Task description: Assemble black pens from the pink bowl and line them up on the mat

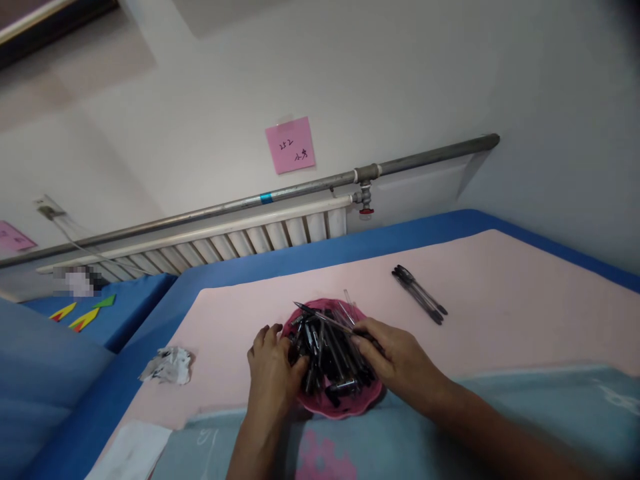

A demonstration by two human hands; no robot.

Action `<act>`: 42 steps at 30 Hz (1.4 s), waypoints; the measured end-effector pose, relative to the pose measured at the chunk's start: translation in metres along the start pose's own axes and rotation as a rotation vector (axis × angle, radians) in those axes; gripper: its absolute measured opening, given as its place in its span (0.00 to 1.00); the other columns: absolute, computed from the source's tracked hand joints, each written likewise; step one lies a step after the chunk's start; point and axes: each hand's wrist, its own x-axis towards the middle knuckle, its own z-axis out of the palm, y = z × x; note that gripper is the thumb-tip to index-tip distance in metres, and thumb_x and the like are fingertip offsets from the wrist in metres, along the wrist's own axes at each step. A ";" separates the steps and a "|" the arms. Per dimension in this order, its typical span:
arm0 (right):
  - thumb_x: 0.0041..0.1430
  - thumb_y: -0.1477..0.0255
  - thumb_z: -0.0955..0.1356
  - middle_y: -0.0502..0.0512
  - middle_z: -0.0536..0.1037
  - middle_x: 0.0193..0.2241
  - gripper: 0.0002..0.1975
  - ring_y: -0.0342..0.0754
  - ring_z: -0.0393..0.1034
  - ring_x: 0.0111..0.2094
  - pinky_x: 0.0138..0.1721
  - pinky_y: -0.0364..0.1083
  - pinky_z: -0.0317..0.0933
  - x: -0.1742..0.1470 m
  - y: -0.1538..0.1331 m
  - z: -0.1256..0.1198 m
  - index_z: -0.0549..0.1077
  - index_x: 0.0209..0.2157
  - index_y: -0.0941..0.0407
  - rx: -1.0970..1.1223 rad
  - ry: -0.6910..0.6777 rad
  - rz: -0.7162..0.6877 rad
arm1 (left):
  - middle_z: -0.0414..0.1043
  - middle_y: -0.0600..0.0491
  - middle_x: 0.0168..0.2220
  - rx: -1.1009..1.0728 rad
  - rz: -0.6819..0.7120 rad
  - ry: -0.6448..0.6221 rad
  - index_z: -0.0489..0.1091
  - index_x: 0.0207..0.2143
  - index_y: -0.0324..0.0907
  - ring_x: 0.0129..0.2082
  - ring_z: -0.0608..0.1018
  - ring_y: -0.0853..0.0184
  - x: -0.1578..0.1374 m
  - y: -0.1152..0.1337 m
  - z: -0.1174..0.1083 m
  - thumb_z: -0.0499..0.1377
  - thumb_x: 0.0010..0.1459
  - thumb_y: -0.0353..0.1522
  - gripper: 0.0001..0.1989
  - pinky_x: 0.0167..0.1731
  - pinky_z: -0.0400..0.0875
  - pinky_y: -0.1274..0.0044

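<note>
A pink basket with a scalloped rim stands in front of me, heaped with black pen caps and clear pen parts. My right hand pinches a ballpoint pen between thumb and fingers, above the right side of the pile. Its dark tip points to the upper left and looks uncapped. At the basket's left rim rests my left hand, fingers bent and apart from the thumb, which touches the pile. Its fingertips are partly hidden among the parts. Several capped pens lie together to the right, beyond the basket.
Pink sheeting covers the blue table; a teal cloth lies along the near edge. Crumpled white plastic and white paper are at left. Behind the table are a radiator and a pipe.
</note>
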 end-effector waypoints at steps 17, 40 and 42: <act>0.63 0.71 0.59 0.51 0.75 0.30 0.09 0.44 0.70 0.31 0.34 0.44 0.63 -0.003 0.001 0.002 0.70 0.37 0.55 -0.011 -0.009 -0.180 | 0.72 0.54 0.21 -1.415 -0.568 0.195 0.70 0.24 0.37 0.22 0.74 0.72 0.011 0.000 -0.021 0.64 0.47 0.27 0.04 0.25 0.70 0.80; 0.63 0.73 0.59 0.53 0.73 0.30 0.09 0.46 0.68 0.32 0.34 0.47 0.62 -0.006 0.000 0.010 0.70 0.36 0.55 -0.133 0.032 -0.274 | 0.73 0.55 0.22 -1.548 -0.576 0.196 0.67 0.24 0.38 0.21 0.75 0.73 0.004 0.026 0.000 0.65 0.45 0.28 0.07 0.24 0.71 0.83; 0.63 0.73 0.59 0.53 0.71 0.29 0.09 0.47 0.67 0.32 0.34 0.47 0.62 -0.007 -0.003 0.010 0.70 0.34 0.55 -0.142 0.015 -0.268 | 0.73 0.56 0.22 -1.512 -0.573 0.184 0.67 0.25 0.38 0.21 0.75 0.74 0.002 0.027 0.003 0.66 0.44 0.29 0.08 0.23 0.71 0.83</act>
